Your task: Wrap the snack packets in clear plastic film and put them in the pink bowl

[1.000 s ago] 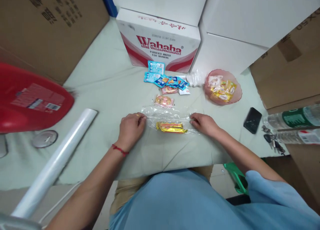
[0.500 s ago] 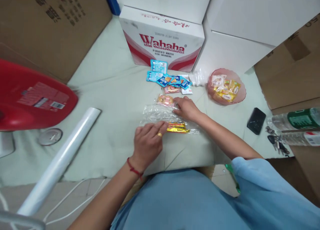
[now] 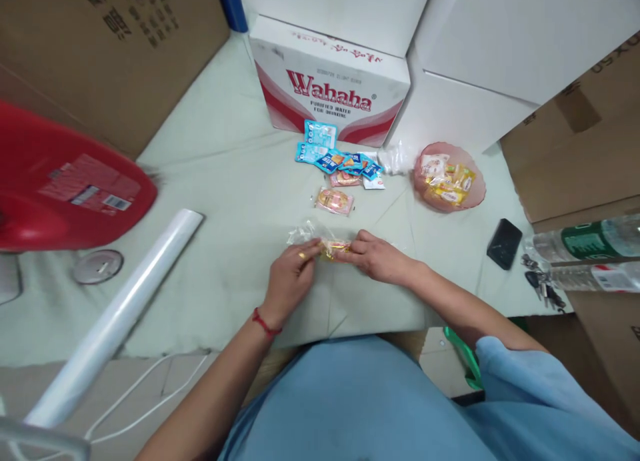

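Both my hands are closed on a clear plastic bag [image 3: 303, 232] near the front of the table, with gold-wrapped snack sticks [image 3: 336, 247] between them. My left hand [image 3: 294, 271] grips the left end, and a ring and a red cord show on that side. My right hand [image 3: 377, 255] curls over the right end and hides part of the wrappers. Just beyond them lies a pink-packed biscuit [image 3: 334, 200], apart from both hands. Farther back, several blue snack sachets [image 3: 330, 159] are piled against the Wahaha box [image 3: 333, 91].
A pink bowl [image 3: 425, 197] of wrapped snacks stands right of the sachets. Farther right are a black phone [image 3: 505, 243], keys [image 3: 543, 287] and plastic bottles [image 3: 595, 241]. On the left lie a film roll [image 3: 120, 307], a round lid [image 3: 99, 267] and a red container [image 3: 65, 181].
My right hand has come back from beside the biscuit to the bag. The bag, spread flat before, is now gathered around the gold sticks between both hands.
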Tool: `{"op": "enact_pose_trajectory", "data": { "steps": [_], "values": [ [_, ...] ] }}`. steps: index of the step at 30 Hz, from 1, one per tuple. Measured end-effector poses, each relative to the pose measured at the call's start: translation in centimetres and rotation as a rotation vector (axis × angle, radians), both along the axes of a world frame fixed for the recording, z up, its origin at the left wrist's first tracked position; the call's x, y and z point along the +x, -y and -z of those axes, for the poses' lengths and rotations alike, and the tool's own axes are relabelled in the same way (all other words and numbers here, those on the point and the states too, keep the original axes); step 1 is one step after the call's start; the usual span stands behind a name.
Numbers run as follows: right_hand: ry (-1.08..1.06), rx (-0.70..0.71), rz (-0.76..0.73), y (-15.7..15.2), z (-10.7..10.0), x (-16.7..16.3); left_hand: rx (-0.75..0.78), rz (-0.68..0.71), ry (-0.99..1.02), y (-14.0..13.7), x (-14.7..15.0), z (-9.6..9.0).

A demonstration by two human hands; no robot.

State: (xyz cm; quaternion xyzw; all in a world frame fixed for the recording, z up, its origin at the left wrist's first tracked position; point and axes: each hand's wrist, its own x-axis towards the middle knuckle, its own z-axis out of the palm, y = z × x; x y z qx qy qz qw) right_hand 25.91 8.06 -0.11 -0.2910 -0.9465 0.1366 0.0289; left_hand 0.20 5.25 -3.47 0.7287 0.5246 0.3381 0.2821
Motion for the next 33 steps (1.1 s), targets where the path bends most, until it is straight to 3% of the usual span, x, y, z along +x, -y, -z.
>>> {"op": "enact_pose_trajectory", "data": {
  "steps": [2, 4, 6, 13, 16, 18, 22, 25, 30, 33],
  "values": [
    [0.051, 0.022, 0.005, 0.4, 0.1, -0.2, -0.047, -0.265, 0.113, -0.3, -1.1, 0.4],
    [0.106, 0.052, 0.027, 0.8, 0.0, -0.5, -0.065, -0.501, 0.086, -0.8, -1.8, 0.6],
    [0.147, 0.076, 0.057, 1.2, -0.2, -1.0, -0.075, -0.603, 0.006, -1.3, -2.0, 0.5],
    [0.203, 0.111, 0.101, 2.1, -0.5, -2.0, 0.040, -0.604, -0.076, -1.1, 3.1, -2.8],
    [0.211, 0.108, 0.105, 2.1, -0.4, -2.0, 0.020, -0.518, -0.144, -0.9, 4.6, -3.7],
    [0.199, 0.091, 0.123, 2.0, -0.2, -1.9, -0.007, -0.497, -0.135, -1.0, 4.1, -3.2],
    [0.163, 0.027, 0.154, 1.7, 0.0, -1.7, -0.028, -0.648, -0.118, -0.9, 1.1, -0.6],
    [0.133, 0.006, 0.167, 1.7, -0.1, -1.7, -0.063, -0.681, -0.194, -0.6, 0.0, 0.7],
    [0.105, 0.016, 0.174, 2.1, 0.0, -1.6, -0.073, -0.570, -0.249, -1.2, 1.1, 1.1],
    [0.115, 0.040, 0.175, 2.2, 0.4, -1.4, -0.063, -0.540, -0.107, -1.7, 1.7, 0.7]
  ]
}}
